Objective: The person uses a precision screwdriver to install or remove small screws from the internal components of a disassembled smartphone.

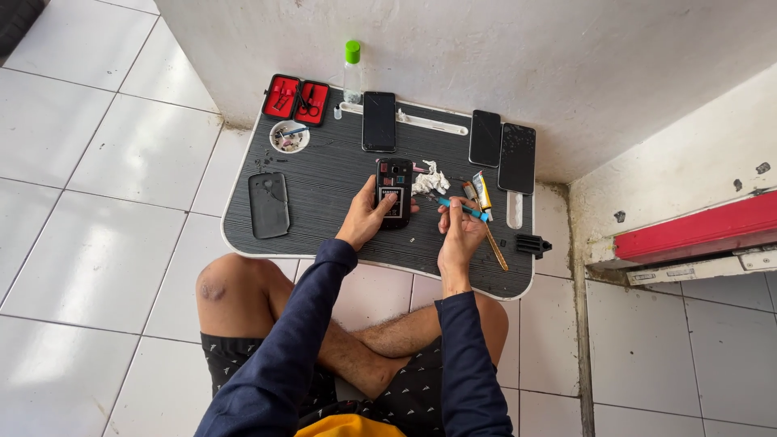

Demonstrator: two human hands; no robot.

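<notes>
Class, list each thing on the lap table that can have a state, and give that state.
Opened phone: back cover off, held by left hand.
Back cover: lying detached.
Red tool case: open.
Bottle: green-capped, upright.
Three phones: screens dark.
Right hand: holding blue tool.

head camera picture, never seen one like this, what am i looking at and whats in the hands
There is no machine here: a person sits cross-legged on a tiled floor, and a camera worn on their head looks down at their two bare hands. In front of them is a low black lap table.

The left hand holds an opened phone with its back cover off, flat on the table. The right hand has a grip on a thin blue tool pointed toward the phone.

Around them lie a black back cover, three other dark phones along the far edge, an open red tool case, a small white dish of parts, a green-capped bottle, crumpled white tissue and a small tube.
</notes>
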